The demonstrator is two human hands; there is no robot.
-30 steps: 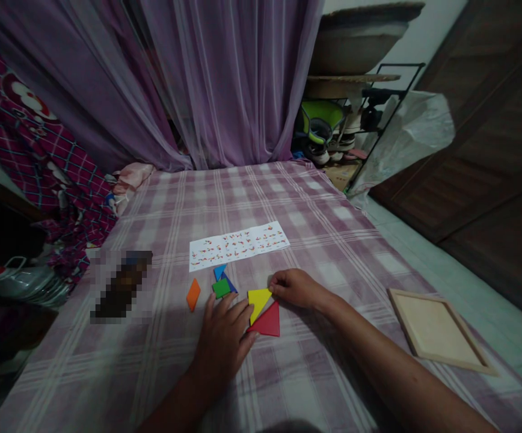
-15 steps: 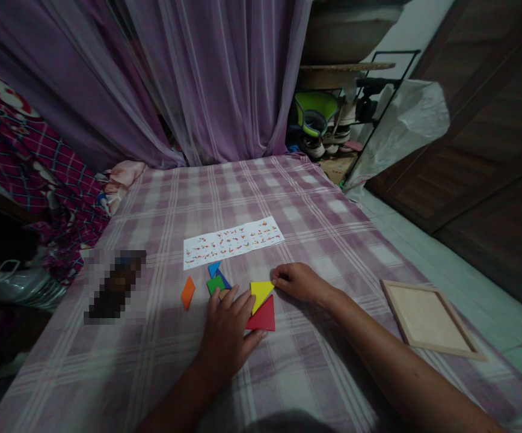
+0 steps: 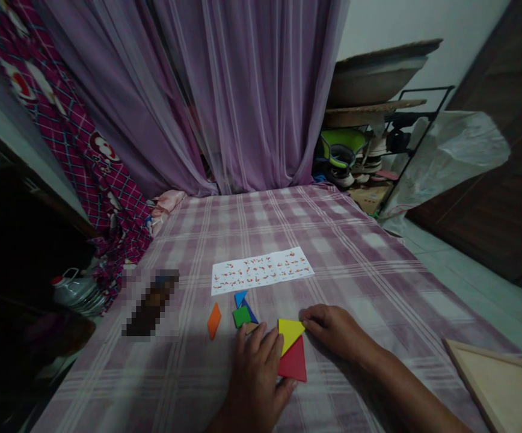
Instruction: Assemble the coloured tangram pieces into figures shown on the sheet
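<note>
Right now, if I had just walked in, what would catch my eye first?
The bright flat puzzle pieces on the purple checked cloth: a yellow triangle above a red triangle, between the left hand and right hand. To their left lie a green square, blue pieces and an orange diamond. Behind them lies a long white printed sheet.
</note>
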